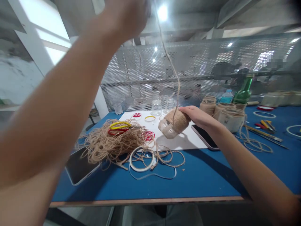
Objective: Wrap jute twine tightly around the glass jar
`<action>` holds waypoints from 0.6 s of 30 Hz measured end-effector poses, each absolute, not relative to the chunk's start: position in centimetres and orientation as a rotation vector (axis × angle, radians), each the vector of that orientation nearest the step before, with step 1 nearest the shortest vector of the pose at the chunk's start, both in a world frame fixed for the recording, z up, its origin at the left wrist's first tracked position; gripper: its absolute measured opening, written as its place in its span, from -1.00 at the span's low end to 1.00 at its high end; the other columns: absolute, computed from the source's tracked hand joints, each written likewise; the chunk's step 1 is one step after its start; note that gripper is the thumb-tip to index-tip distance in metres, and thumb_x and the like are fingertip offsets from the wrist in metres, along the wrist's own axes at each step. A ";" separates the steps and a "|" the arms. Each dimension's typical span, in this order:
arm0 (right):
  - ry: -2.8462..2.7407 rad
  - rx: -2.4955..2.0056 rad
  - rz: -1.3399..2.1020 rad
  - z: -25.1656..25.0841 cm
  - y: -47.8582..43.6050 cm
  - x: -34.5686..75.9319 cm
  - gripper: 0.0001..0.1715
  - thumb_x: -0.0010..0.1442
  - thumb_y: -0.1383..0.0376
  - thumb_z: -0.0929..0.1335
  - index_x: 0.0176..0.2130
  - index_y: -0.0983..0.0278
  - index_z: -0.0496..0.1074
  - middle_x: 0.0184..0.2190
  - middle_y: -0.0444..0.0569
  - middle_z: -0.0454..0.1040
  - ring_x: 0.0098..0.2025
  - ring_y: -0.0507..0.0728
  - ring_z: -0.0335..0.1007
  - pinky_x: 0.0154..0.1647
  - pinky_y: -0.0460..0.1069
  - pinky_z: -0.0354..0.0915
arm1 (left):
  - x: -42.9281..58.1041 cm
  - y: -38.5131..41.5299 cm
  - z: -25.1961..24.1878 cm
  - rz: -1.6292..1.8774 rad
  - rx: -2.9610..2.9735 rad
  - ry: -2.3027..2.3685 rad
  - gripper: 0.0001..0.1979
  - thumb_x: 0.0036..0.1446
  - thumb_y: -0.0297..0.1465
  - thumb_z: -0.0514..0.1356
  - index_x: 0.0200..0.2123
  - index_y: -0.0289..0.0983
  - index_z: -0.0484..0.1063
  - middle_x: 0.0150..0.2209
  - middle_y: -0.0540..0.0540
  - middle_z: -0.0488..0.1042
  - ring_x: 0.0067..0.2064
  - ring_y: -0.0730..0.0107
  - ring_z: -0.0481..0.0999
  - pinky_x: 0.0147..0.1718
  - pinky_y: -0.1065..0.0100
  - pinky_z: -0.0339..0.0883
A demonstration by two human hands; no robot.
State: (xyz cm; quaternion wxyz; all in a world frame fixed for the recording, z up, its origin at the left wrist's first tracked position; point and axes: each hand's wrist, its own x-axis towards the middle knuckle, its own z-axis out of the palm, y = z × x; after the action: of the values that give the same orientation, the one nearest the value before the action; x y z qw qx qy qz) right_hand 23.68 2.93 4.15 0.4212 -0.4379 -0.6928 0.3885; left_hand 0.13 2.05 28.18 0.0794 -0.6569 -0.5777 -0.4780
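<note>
My right hand (194,114) grips a glass jar (167,131) tilted over the white sheet. Jute twine (180,121) is wound round much of the jar, while bare glass shows at its lower left end. From the jar a loose strand of twine (172,66) rises to my left hand (129,18), which is lifted high at the top edge. That hand is closed and blurred, its fingertips partly out of view. To the left lies a tangled heap of twine (105,144) with yellow-handled scissors (119,125) on top.
A white sheet (195,142) covers part of the blue table (188,182). A tape roll (131,163) and two phones, one left (81,166) and one right (204,136), lie near. Twine-wrapped jars (231,121), a green bottle (243,91) and brushes (265,133) are at right. Mesh panel (199,62) behind.
</note>
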 end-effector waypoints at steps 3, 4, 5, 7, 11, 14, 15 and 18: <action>-1.737 -1.106 0.989 4.2 2.9 23.8 -0.66 0.08 0.14 0.24 -0.44 0.33 0.43 -0.50 0.00 0.43 -0.47 0.06 0.23 -0.48 -0.05 0.13 | -0.5 2.7 25.1 -0.990 -2.063 -1.169 -0.63 0.25 -0.40 -0.14 -0.35 -0.47 0.39 -0.14 -0.11 0.25 -0.16 0.51 0.25 -0.19 0.48 0.10; -1.739 -1.111 0.988 4.2 2.9 23.8 -0.66 0.08 0.13 0.25 -0.44 0.33 0.44 -0.49 0.00 0.44 -0.47 0.07 0.24 -0.47 -0.05 0.13 | -0.9 3.1 24.1 -0.854 -2.062 -1.098 -0.68 0.25 -0.36 -0.09 -0.31 -0.45 0.37 -0.13 -0.14 0.23 -0.19 0.48 0.24 -0.16 0.40 0.10; -1.741 -1.115 0.986 4.2 2.9 23.8 -0.67 0.08 0.13 0.25 -0.44 0.33 0.44 -0.50 0.00 0.44 -0.47 0.07 0.24 -0.47 -0.05 0.14 | -1.4 3.6 23.3 -0.751 -2.063 -1.102 -0.69 0.24 -0.32 -0.07 -0.30 -0.42 0.35 -0.16 -0.15 0.24 -0.25 0.47 0.21 -0.18 0.34 0.12; -1.742 -1.120 0.984 4.1 3.0 23.9 -0.67 0.08 0.13 0.25 -0.45 0.32 0.44 -0.51 -0.02 0.43 -0.48 0.06 0.23 -0.47 -0.06 0.13 | -2.6 4.6 21.7 -0.641 -2.084 -1.251 -0.71 0.23 -0.32 -0.07 -0.36 -0.38 0.34 -0.29 -0.08 0.23 -0.37 0.50 0.13 -0.23 0.34 0.14; -1.744 -1.126 0.975 3.9 3.2 24.0 -0.68 0.08 0.14 0.25 -0.48 0.32 0.43 -0.51 -0.03 0.42 -0.48 0.05 0.23 -0.45 -0.06 0.14 | -5.5 6.0 19.1 -0.422 -2.042 -1.498 -0.75 0.15 -0.31 0.00 -0.47 -0.35 0.31 -0.45 -0.01 0.10 -0.41 0.48 0.01 -0.26 0.34 0.13; -1.780 -1.142 0.940 3.9 3.2 24.0 -0.68 0.08 0.15 0.25 -0.49 0.31 0.43 -0.51 -0.03 0.43 -0.47 0.05 0.23 -0.44 -0.06 0.13 | -7.7 6.5 17.5 -0.352 -1.875 -1.693 -0.80 0.04 -0.33 0.08 -0.53 -0.34 0.28 -0.49 0.00 0.05 -0.35 0.41 0.06 -0.22 0.26 0.11; -1.795 -1.154 0.927 3.9 3.1 23.9 -0.67 0.08 0.15 0.24 -0.50 0.31 0.43 -0.52 -0.03 0.42 -0.48 0.05 0.22 -0.45 -0.06 0.12 | -8.4 6.7 17.1 -0.283 -1.824 -1.787 -0.81 0.02 -0.33 0.09 -0.54 -0.32 0.27 -0.51 0.00 0.05 -0.32 0.39 0.10 -0.21 0.23 0.11; -1.801 -1.214 0.914 4.1 2.8 23.8 -0.66 0.09 0.14 0.24 -0.51 0.31 0.41 -0.55 -0.03 0.39 -0.52 0.04 0.19 -0.52 -0.06 0.09 | -10.0 7.0 15.7 -0.182 -1.813 -1.884 -0.86 -0.12 -0.37 0.16 -0.58 -0.31 0.27 -0.57 -0.01 0.13 -0.31 0.28 0.24 -0.25 0.19 0.12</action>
State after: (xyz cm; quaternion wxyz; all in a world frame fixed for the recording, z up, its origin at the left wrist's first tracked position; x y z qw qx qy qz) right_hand 23.76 2.79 4.07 0.3825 -0.4760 -0.7062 0.3582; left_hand -10.01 6.98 15.66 0.2574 -0.6684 -0.6946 -0.0670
